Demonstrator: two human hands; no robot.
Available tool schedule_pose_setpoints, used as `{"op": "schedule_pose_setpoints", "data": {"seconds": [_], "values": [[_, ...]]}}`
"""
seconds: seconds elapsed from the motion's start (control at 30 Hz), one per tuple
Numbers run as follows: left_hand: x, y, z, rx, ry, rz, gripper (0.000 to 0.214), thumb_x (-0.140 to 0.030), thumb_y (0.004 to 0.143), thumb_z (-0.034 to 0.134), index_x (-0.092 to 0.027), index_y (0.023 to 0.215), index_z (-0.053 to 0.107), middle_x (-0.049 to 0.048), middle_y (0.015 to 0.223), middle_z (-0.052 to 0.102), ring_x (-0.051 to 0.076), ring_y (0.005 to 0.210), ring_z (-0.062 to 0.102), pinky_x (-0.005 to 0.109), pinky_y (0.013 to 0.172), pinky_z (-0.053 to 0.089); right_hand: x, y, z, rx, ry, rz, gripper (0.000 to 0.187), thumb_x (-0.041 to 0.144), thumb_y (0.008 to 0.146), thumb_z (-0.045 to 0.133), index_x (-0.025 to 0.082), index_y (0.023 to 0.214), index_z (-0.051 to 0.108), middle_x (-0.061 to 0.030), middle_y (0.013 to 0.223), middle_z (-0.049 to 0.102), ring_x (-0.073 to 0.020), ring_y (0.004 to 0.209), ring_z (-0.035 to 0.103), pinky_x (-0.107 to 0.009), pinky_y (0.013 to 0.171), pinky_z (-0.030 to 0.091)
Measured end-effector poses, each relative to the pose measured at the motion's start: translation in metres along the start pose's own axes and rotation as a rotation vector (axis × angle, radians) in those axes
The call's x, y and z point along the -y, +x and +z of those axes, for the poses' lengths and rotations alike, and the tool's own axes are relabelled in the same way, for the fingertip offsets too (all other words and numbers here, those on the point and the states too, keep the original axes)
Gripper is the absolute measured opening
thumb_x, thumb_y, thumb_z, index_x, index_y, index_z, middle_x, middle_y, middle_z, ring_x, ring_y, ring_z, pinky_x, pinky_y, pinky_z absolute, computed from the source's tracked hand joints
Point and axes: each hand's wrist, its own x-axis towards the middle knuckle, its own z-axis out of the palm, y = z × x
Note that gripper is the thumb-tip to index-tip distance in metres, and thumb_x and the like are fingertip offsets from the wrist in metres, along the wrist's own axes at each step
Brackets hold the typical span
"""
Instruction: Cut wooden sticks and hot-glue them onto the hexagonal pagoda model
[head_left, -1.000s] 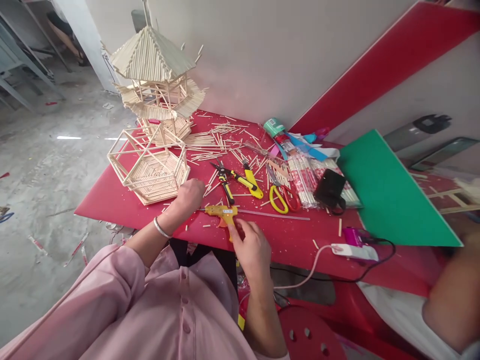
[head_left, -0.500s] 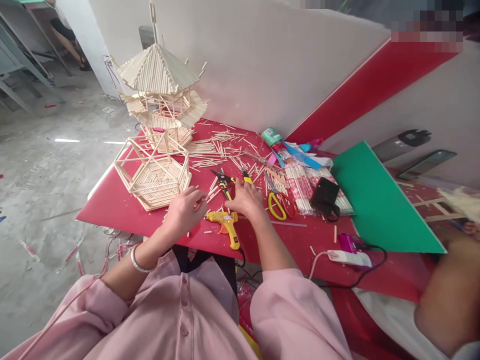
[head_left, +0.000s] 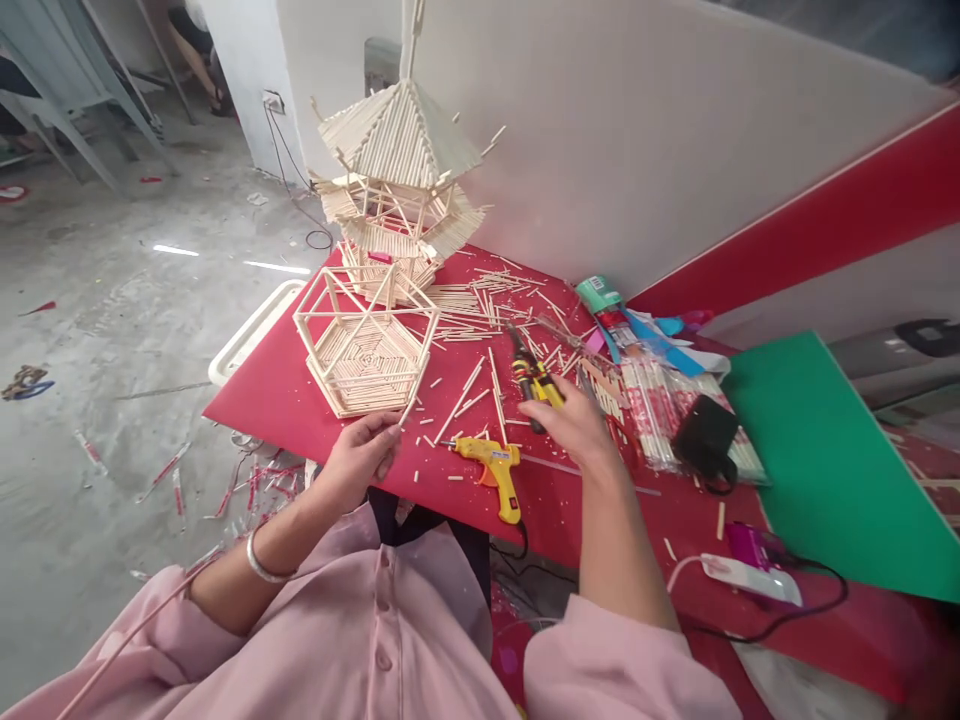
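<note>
My left hand (head_left: 361, 462) is closed, pinching a thin wooden stick (head_left: 409, 402) beside the front right corner of a six-sided stick frame (head_left: 367, 360). Whether the stick touches the frame I cannot tell. My right hand (head_left: 576, 425) is wrapped round black-and-yellow pliers (head_left: 534, 378), whose jaws point away from me. Between the hands a yellow glue gun (head_left: 491, 465) lies on its side on the red table (head_left: 420, 490). Behind the frame stands a pagoda model (head_left: 405, 170) built of sticks, with a pointed roof.
Loose sticks (head_left: 465, 310) and offcuts lie scattered over the table. At the right are packed stick bundles (head_left: 652, 410), a black adapter (head_left: 705, 440), a green board (head_left: 840, 460) and a white power strip (head_left: 750, 578) with cables. A wall (head_left: 570, 150) rises behind.
My right hand has closed round the pliers and moved them apart from the things beside them. My left hand now pinches a stick near the frame. The view has shifted left.
</note>
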Motion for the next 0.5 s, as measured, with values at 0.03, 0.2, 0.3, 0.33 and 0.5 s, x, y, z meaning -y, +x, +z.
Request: {"op": "schedule_pose_setpoints", "data": {"seconds": [0.03, 0.2, 0.3, 0.33, 0.5], "values": [[0.000, -0.002, 0.000, 0.019, -0.109, -0.067, 0.023, -0.030, 0.075, 0.074, -0.015, 0.088, 0.063, -0.0040, 0.060, 0.053, 0.004, 0.039, 0.034, 0.016, 0.035, 0.018, -0.001, -0.009, -0.004, 0.022, 0.271, -0.015, 0.055, 0.046, 0.064, 0.069, 0.021, 0.113, 0.065, -0.0090, 0.104, 0.068, -0.0304, 0.099, 0.063, -0.046, 0.090, 0.049], [-0.001, -0.004, 0.008, 0.024, -0.458, -0.171, 0.010, -0.012, 0.080, 0.066, -0.012, 0.086, 0.058, -0.0007, 0.066, 0.056, 0.003, 0.042, 0.039, 0.012, 0.035, 0.023, 0.010, -0.073, 0.001, 0.352, 1.278, -0.091, 0.061, 0.059, 0.065, 0.058, 0.027, 0.117, 0.064, -0.0086, 0.111, 0.066, -0.0300, 0.104, 0.061, -0.057, 0.102, 0.044], [-0.004, -0.001, 0.015, -0.004, -0.550, -0.257, 0.008, -0.004, 0.086, 0.054, -0.012, 0.086, 0.055, 0.0001, 0.065, 0.055, 0.003, 0.042, 0.040, 0.011, 0.036, 0.026, 0.017, -0.105, 0.020, 0.511, 1.433, -0.011, 0.065, 0.041, 0.062, 0.060, 0.028, 0.125, 0.061, -0.0067, 0.103, 0.069, -0.0294, 0.103, 0.062, -0.060, 0.109, 0.038], [-0.004, 0.001, 0.017, -0.020, -0.570, -0.277, 0.011, -0.003, 0.088, 0.050, -0.012, 0.086, 0.055, 0.0000, 0.064, 0.054, 0.003, 0.041, 0.039, 0.011, 0.036, 0.026, 0.019, -0.111, 0.027, 0.547, 1.442, 0.037, 0.066, 0.037, 0.061, 0.059, 0.027, 0.127, 0.061, -0.0071, 0.102, 0.069, -0.0296, 0.104, 0.062, -0.061, 0.110, 0.037], [-0.007, 0.007, 0.027, -0.079, -0.636, -0.345, 0.020, 0.000, 0.093, 0.039, -0.013, 0.083, 0.051, -0.0005, 0.061, 0.051, 0.004, 0.040, 0.038, 0.011, 0.035, 0.026, 0.019, -0.122, 0.048, 0.657, 1.383, 0.185, 0.069, 0.030, 0.059, 0.058, 0.024, 0.128, 0.059, -0.0105, 0.110, 0.070, -0.0320, 0.111, 0.062, -0.060, 0.108, 0.040]]}}
